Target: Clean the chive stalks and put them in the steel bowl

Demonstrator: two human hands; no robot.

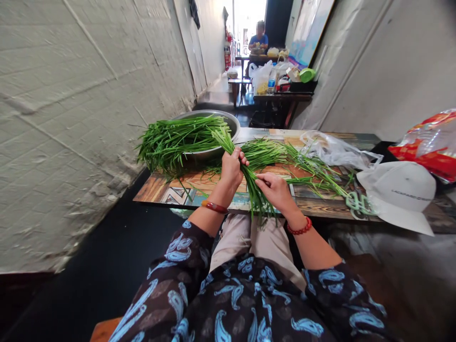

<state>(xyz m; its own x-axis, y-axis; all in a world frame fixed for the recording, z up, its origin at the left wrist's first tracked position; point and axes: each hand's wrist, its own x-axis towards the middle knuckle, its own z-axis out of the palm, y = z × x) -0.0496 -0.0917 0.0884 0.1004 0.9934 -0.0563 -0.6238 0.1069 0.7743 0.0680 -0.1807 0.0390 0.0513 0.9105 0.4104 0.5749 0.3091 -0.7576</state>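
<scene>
My left hand is wrapped round the middle of a bunch of garlic chives. The bunch slants, pale stem ends up and away, green tips hanging over the table edge toward my lap. At its lower right side, my right hand pinches some of the blades between thumb and fingers. A large heap of garlic chives lies across a metal basin at the left. Just beyond my hands, a smaller pile rests on the table, with loose strands to its right.
The patterned wooden table also bears a clear plastic bag, green-handled scissors, a white cap and a red-and-clear package. A wall borders the left side. Farther back, a person sits behind cluttered tables.
</scene>
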